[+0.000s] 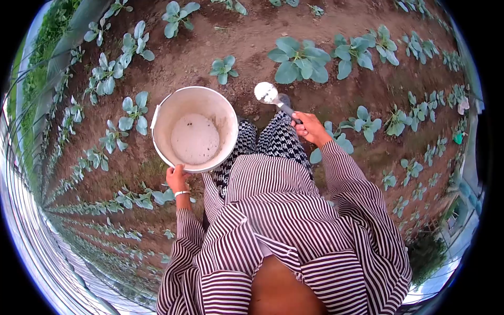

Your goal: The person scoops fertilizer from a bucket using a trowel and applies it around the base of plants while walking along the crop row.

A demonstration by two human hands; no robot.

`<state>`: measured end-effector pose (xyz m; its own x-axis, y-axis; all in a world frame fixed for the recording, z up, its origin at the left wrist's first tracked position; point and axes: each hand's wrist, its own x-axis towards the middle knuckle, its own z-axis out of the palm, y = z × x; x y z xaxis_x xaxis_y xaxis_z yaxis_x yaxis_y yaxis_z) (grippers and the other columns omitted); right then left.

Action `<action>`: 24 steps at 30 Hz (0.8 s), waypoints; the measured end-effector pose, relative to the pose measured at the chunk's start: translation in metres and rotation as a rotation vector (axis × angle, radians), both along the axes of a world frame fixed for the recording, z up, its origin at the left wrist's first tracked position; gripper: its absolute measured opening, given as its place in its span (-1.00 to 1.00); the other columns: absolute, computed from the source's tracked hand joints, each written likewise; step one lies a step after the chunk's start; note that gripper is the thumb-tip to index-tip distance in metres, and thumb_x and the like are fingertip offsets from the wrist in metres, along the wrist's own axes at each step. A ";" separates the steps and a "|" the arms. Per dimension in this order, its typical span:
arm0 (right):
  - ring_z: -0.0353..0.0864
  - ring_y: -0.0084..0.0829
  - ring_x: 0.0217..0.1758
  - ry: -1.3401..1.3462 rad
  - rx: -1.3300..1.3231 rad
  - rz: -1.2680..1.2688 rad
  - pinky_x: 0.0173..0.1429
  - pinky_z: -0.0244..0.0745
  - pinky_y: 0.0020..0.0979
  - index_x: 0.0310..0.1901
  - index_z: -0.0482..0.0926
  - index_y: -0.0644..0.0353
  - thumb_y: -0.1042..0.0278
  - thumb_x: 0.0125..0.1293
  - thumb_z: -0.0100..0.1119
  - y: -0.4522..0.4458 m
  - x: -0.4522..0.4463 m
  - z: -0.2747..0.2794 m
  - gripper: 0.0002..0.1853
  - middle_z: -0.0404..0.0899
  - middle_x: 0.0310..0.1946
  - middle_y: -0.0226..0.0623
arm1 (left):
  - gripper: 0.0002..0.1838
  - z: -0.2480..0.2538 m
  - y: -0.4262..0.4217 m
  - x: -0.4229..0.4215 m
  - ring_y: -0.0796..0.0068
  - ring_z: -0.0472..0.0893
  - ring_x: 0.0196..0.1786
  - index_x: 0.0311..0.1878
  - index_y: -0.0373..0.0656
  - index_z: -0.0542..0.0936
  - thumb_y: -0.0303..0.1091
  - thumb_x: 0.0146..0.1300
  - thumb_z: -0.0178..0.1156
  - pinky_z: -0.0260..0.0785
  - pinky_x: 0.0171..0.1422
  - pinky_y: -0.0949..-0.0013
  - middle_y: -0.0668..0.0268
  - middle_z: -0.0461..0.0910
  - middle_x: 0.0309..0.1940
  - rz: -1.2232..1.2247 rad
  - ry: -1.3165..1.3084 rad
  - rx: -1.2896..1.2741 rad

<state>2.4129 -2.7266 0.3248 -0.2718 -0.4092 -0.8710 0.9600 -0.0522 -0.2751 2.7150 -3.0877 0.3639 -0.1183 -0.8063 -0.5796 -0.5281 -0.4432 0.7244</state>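
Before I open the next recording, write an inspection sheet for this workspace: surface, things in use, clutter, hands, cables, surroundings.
Surface: brown soil with rows of leafy plants.
Things in use: white bucket, interior dark-specked; scoop heaped with white material.
Clutter: pale scrap and green scrap at far right.
Hands: left hand holds the bucket's edge; right hand grips the scoop.
Cables: nothing seen for certain.
Surroundings: greenery at upper left.

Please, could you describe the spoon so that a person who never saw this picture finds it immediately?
From the striped shirt at the bottom, follow the right sleeve up to the right hand. The spoon is in its grip, pointing up and left in the picture. Its small white-covered end and grey handle set it apart from the large pale bucket and the green plants.
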 end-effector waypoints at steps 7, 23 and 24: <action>0.19 -0.67 -0.67 -0.002 0.245 -0.069 -0.70 0.04 -0.64 -0.19 0.34 0.33 0.45 0.17 0.15 -0.041 -0.052 -0.110 -0.76 0.43 -0.42 -0.10 | -0.76 0.023 0.019 0.041 0.48 0.45 -0.56 -0.27 -0.30 0.41 -0.41 0.02 0.18 0.46 -0.50 0.38 0.30 0.44 -0.49 0.176 -0.028 0.092; 0.22 -0.67 -0.67 0.111 0.276 -0.303 -0.69 0.06 -0.65 -0.22 0.30 0.31 0.45 0.17 0.17 -0.003 -0.039 -0.039 -0.75 0.44 -0.44 -0.16 | -0.67 -0.011 -0.022 0.092 0.26 0.51 -0.44 -0.25 -0.34 0.43 -0.30 -0.01 0.20 0.42 -0.36 0.19 0.18 0.46 -0.43 0.517 0.100 0.254; 0.22 -0.67 -0.67 0.121 0.249 -0.320 -0.69 0.07 -0.65 -0.23 0.30 0.31 0.45 0.18 0.17 -0.004 -0.041 -0.035 -0.76 0.44 -0.44 -0.17 | -0.67 -0.011 -0.027 0.089 0.26 0.51 -0.45 -0.24 -0.34 0.43 -0.30 -0.01 0.21 0.43 -0.35 0.20 0.18 0.46 -0.43 0.529 0.104 0.251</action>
